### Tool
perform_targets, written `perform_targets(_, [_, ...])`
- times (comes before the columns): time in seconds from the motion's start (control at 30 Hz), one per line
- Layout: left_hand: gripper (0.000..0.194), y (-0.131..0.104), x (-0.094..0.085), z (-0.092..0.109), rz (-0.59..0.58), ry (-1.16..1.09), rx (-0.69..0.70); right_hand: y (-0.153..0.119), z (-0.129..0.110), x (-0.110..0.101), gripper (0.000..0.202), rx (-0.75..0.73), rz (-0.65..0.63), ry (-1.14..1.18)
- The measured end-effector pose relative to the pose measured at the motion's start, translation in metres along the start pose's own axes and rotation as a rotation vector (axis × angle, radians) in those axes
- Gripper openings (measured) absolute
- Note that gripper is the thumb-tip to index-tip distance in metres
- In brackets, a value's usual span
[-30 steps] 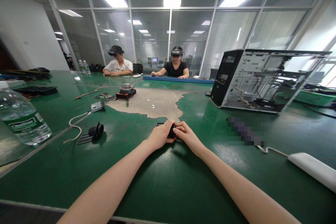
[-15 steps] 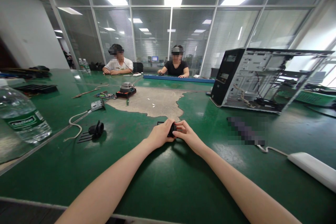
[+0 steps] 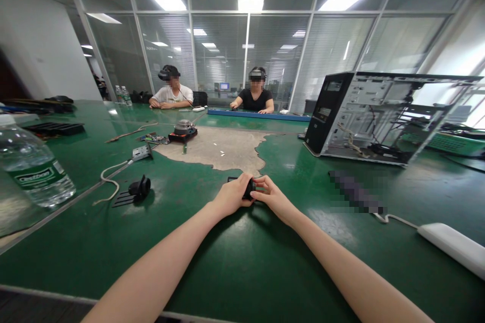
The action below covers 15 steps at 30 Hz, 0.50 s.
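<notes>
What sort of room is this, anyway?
Probably an office room used as an electronics workbench area: an opened computer case and what looks like a circuit board sit on the big green table, with a glass partition behind.

Held part [image 3: 249, 189]: over the counter [image 3: 242, 272], between both grips
Left grip [image 3: 235, 196]: touching the held part's left
Right grip [image 3: 274, 198]: touching its right
Loose part [image 3: 140, 189]: left of it
Bottle [image 3: 40, 174]: farther left
Computer case [image 3: 326, 113]: behind it, right
Corded block [image 3: 452, 247]: right, nearer the viewer
Basket [image 3: 450, 145]: behind it, far right
</notes>
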State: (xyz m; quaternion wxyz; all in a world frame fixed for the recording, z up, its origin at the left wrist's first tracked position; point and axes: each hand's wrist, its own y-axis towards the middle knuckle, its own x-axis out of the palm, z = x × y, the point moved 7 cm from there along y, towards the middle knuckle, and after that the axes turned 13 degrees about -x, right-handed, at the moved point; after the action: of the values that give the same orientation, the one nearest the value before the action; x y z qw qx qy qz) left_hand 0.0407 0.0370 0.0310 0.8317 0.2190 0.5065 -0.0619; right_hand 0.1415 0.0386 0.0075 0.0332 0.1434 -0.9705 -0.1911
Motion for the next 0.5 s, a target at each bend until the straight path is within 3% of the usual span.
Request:
perform_targets(0.2, [0.059, 0.000, -0.001, 0.000, 0.002, -0.008, 0.008, -0.001, 0.003, -0.004, 0.023, -0.026, 0.042, -0.049])
perform_targets(0.37, [0.059, 0.000, 0.000, -0.001, 0.004, -0.001, 0.011, 0.002, 0.011, -0.007, 0.029, -0.007, 0.083, -0.085])
perform_targets(0.5, [0.057, 0.000, 0.000, 0.000, 0.009, -0.009, 0.014, 0.002, 0.006, -0.004, 0.029, 0.002, 0.039, -0.039])
